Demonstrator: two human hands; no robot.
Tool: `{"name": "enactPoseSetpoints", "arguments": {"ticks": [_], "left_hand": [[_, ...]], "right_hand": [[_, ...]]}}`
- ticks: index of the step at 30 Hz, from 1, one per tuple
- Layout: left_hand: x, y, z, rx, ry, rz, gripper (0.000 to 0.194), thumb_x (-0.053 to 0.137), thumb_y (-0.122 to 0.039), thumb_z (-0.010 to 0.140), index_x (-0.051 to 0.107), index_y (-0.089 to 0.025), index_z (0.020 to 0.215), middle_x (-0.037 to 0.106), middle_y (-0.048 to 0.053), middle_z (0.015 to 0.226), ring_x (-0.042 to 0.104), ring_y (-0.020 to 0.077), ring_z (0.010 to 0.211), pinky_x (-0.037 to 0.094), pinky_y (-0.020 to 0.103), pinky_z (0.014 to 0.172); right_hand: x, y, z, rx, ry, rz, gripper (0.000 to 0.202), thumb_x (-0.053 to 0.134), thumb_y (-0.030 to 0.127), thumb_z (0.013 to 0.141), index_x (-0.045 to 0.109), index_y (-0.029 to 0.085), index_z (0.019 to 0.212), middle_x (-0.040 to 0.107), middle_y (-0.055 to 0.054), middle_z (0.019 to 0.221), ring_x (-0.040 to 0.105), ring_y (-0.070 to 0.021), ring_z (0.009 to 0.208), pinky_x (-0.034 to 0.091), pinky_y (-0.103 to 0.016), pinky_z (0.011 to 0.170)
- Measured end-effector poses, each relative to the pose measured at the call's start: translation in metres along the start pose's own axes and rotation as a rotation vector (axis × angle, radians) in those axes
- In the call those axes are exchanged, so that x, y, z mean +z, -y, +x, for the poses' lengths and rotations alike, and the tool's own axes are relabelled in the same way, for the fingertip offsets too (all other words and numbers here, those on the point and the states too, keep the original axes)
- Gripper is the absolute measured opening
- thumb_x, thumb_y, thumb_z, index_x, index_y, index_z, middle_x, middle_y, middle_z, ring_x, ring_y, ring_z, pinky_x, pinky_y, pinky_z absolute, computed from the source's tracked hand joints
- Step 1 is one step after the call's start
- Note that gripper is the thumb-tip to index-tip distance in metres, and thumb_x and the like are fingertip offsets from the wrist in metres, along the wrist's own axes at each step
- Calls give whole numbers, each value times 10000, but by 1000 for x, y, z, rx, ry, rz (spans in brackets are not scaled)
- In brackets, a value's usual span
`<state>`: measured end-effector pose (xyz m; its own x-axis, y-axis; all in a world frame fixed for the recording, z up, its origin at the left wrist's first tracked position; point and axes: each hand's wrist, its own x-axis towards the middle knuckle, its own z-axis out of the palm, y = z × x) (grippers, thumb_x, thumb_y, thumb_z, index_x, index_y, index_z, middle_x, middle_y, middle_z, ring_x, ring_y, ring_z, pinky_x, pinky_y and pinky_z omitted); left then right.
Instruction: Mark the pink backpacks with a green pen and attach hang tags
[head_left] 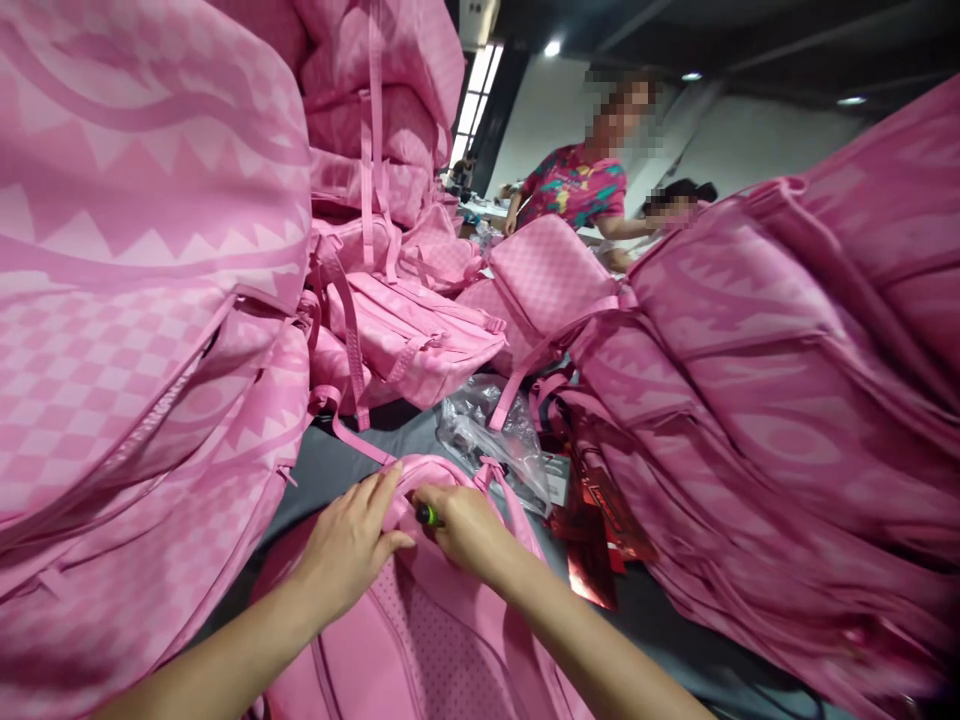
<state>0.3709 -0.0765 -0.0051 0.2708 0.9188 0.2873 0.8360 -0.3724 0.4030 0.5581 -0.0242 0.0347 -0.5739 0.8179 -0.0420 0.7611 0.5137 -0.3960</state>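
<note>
A pink backpack (360,645) lies in front of me with its dotted mesh back panel and shoulder straps facing up. My left hand (349,545) holds the bag near its top edge, fingers stretched over the fabric and thumb apart on the near side. Beside it, my right hand (461,525) is closed around a small tool with a black and green handle (427,515). Only the handle's end shows. The tool's working end is hidden by the hand, close to the top seam and the carry loop.
Stacked pink backpacks rise at the left (150,330) and right (750,370), with more bags (420,335) behind. A clear plastic bag (495,430) and shiny red tags (592,560) lie on the grey table (315,470). A person in a colourful shirt (577,190) stands beyond, near another person.
</note>
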Motion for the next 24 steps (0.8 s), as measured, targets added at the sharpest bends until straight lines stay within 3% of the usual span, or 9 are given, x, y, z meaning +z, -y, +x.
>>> {"name": "enactPoseSetpoints", "arguments": {"ticks": [3, 6, 11, 19, 24], "left_hand": [[2, 0, -1, 24, -22, 26, 800, 653, -419, 888, 213, -216, 1525, 513, 125, 1438, 569, 263, 1230, 513, 404, 985], [5, 3, -2, 55, -46, 17, 789, 625, -434, 904, 194, -228, 1532, 519, 127, 1429, 560, 260, 1249, 509, 398, 997], [15, 13, -3, 130, -149, 31, 789, 633, -437, 893, 202, -273, 1533, 580, 102, 1368, 608, 243, 1198, 545, 355, 955], [22, 18, 1, 192, -283, 134, 928, 603, -192, 793, 101, -304, 1565, 649, 27, 1300, 678, 203, 1093, 594, 285, 854], [21, 21, 3, 209, -302, 105, 879, 609, -196, 835, 127, -305, 1562, 661, 20, 1277, 688, 172, 1061, 580, 231, 852]], "right_hand": [[-4, -2, -7, 7, 61, -71, 157, 599, 82, 733, 681, 162, 841, 711, -69, 807, 592, -174, 678, 289, -271, 589], [5, -5, -5, -7, -16, 75, 307, 602, 76, 737, 680, 174, 1017, 726, -62, 887, 616, -169, 747, 340, -250, 631], [17, -4, 3, -31, -63, 221, 140, 623, 100, 720, 657, 186, 826, 668, 2, 726, 567, -125, 660, 332, -219, 589], [-4, 7, 7, -103, 126, -289, 166, 639, 299, 793, 642, 177, 905, 715, -45, 816, 600, -174, 638, 255, -298, 512], [-1, -20, -27, -180, 136, -504, 85, 613, 190, 814, 636, 172, 893, 706, -42, 815, 616, -167, 631, 361, -289, 532]]}}
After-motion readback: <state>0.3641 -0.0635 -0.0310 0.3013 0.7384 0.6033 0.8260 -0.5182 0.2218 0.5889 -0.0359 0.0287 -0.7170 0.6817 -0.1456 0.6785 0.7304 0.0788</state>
